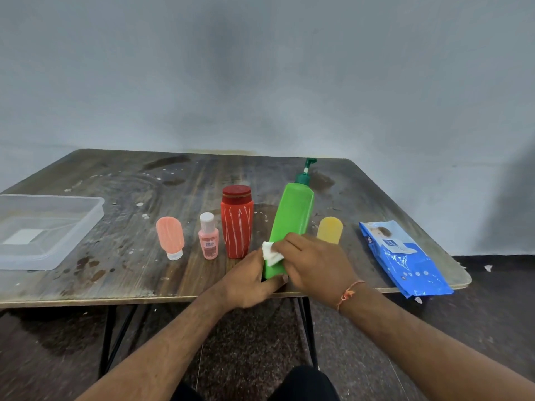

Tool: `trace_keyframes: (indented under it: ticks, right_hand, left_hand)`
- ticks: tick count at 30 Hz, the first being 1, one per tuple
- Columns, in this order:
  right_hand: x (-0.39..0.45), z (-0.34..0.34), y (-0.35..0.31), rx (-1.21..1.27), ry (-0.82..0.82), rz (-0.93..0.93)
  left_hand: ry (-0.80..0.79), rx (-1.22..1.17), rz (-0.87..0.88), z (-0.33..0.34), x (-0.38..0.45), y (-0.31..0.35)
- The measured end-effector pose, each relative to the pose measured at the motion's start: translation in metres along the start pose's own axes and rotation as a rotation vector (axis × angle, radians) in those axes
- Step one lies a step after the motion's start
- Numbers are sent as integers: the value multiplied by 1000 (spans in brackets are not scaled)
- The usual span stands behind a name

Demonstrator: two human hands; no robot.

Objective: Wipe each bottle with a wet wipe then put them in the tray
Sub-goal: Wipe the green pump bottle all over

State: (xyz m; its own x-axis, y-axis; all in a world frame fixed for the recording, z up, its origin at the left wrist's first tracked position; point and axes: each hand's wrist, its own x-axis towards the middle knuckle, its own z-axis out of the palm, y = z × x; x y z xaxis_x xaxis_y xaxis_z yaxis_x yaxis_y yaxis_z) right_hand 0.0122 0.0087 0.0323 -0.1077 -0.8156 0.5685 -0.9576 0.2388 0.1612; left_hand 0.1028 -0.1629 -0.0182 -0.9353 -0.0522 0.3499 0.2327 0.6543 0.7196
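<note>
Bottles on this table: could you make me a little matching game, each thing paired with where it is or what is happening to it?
Things:
1. tall green pump bottle
2. clear plastic tray
3. blue pack of wet wipes
4. red ribbed bottle

States:
A. lying at the table's right edge
B. tilted, being rubbed with a white wipe
C. at the table's left, no bottles inside
D. standing upright, untouched

Pairs: 1-B, 2-C, 3-A, 4-D

- Both forearms are bare, with no sleeves in view.
- An orange thread bracelet (348, 291), knotted, circles the right wrist.
- Dark trousers (301, 384) cover the knees at the bottom edge.
</note>
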Motion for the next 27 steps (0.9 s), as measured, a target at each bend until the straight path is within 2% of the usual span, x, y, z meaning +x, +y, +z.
trace_keyframes:
  ticks: [3, 10, 14, 17, 21, 24, 27]
  right_hand:
    - [8, -6, 8, -77, 29, 2]
    - [51, -22, 30, -95, 205, 247]
    - [48, -14, 18, -67, 127, 235]
    - [27, -8, 2, -46, 34, 113]
    - [6, -8, -16, -75, -102, -36]
    - [12, -11, -12, -136, -110, -38]
    - [27, -17, 0, -180, -37, 47]
  left_hand:
    - [3, -4, -24, 0, 0, -1]
    - [-13, 54, -116, -1, -2, -4]
    - [-7, 45, -106, -2, -2, -2]
    - [6, 8, -62, -3, -1, 3]
    - [22, -17, 91, -2, -3, 11]
    - [32, -11, 90, -1, -2, 9]
    - [43, 29, -7, 0, -1, 4]
